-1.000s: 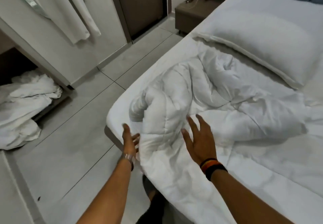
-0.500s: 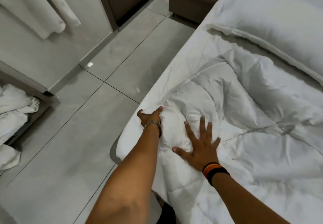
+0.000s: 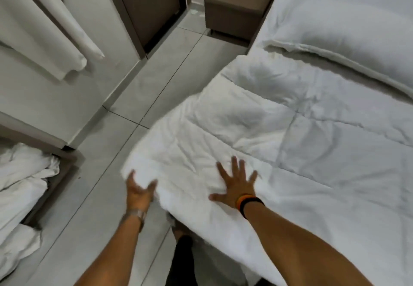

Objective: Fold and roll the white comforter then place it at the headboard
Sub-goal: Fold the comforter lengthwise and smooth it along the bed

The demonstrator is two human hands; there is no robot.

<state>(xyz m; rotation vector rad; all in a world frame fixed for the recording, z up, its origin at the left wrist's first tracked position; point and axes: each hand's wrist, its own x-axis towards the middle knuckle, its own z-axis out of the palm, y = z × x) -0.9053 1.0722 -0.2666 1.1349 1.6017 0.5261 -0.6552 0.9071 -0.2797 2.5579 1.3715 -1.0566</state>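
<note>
Since half a second ago the white comforter (image 3: 279,133) has been spread out flatter over the bed (image 3: 357,230), its bunched heap gone, and the left hand (image 3: 137,193) has dropped back to the comforter's near left corner. That hand is motion-blurred; its thumb and fingers (image 3: 130,177) seem to pinch the corner edge, though the blur makes the grip hard to confirm. The right hand (image 3: 237,185) lies palm-down on the comforter just beside it, fingers spread wide and pressing the fabric flat.

The comforter covers the near side of the bed, its left edge hanging over the side toward the tiled floor (image 3: 125,129). A white pillow (image 3: 348,40) lies beyond it at the head end, between the comforter and the headboard area. A brown nightstand (image 3: 234,6) with a cable on top stands beside the bed's head. To the left, crumpled white linen (image 3: 20,187) sits in a low open compartment, and white towels (image 3: 44,28) hang on the wall above.
</note>
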